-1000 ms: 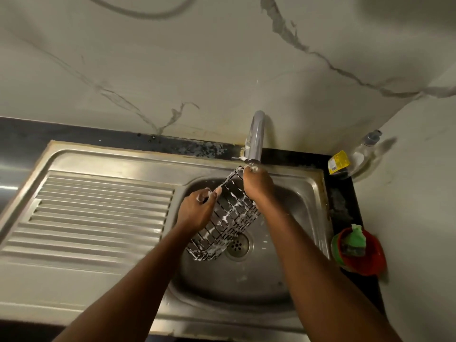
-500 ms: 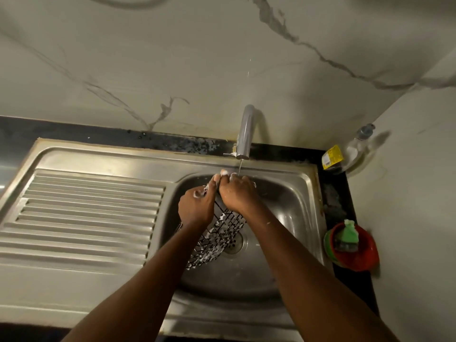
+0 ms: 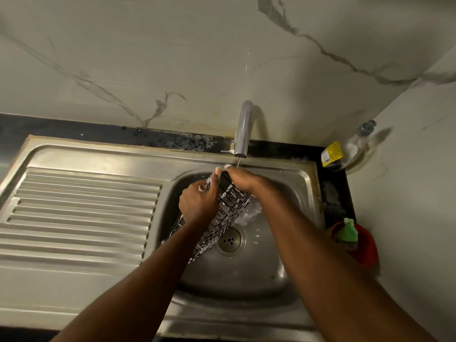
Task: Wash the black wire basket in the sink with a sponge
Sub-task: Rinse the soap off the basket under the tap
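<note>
Two grips: left hand (image 3: 198,206) and right hand (image 3: 243,180) clutch the black wire basket (image 3: 230,208) between them.

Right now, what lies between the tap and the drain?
In the head view, the soapy wire basket, gripped by the left hand and right hand, lies between tap and drain.
</note>
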A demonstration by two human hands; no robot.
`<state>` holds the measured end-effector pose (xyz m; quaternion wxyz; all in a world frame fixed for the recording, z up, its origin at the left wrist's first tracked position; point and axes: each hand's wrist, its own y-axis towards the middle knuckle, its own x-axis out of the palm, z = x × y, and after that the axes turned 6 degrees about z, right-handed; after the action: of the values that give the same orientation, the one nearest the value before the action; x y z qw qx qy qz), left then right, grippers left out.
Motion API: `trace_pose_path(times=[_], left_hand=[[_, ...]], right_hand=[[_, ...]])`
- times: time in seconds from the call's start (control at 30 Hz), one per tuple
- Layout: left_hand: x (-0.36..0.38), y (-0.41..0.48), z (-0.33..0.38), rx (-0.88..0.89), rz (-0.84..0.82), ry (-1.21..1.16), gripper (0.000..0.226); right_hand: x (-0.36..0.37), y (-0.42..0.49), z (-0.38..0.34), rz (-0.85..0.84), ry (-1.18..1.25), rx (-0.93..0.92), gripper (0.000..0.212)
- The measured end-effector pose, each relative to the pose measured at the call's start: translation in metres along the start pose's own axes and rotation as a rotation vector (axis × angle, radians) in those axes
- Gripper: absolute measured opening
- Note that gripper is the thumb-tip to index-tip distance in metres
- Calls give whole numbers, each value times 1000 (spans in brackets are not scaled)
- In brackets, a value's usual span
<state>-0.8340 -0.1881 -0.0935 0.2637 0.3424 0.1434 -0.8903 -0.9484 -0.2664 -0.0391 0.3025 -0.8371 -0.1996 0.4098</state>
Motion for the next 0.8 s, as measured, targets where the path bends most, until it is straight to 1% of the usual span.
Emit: trace_pose_path(times=[0.07,0.13,0.17,0.27,0.33,0.4,0.43,0.5,0.57,0.63,0.67,0.77,0.8], left_hand=[[0,9,4,33,5,-20,73],[4,16,0,60,-8,-52,72],[5,19,-4,51,-14,-66,72],[7,21,-12,-38,-44,-140,70],[5,19,-10,-65,-35,-158,71],[5,17,-11,-92,-12,-173,75],[4,17,-12,-101,-1,-180,77],[-1,19,-11,-101,17,-209,82],[-5,23,-14,-96,22,-284,83],[-9,25,-17,-102,17,-329,78],[-9,24,-20,-111,15,-345,75],[-10,21,-31,-103,-16,-405,77],[-10,21,-34,-88,-30,-434,74]], right_hand=[[10,-1,-1,85,36,-27,60],[24,-8,-7,192,-13,-98,54],[34,-12,-9,238,-27,-120,57],[54,-17,-11,338,-31,-154,73],[53,-14,-10,347,-15,-110,79],[43,-2,-4,323,-4,-43,82],[38,9,3,295,48,13,85],[26,26,12,217,190,109,88],[23,43,26,165,386,126,81],[17,37,28,110,587,164,82],[15,34,28,74,635,163,84],[14,28,27,12,573,152,80],[14,25,27,1,565,149,80]])
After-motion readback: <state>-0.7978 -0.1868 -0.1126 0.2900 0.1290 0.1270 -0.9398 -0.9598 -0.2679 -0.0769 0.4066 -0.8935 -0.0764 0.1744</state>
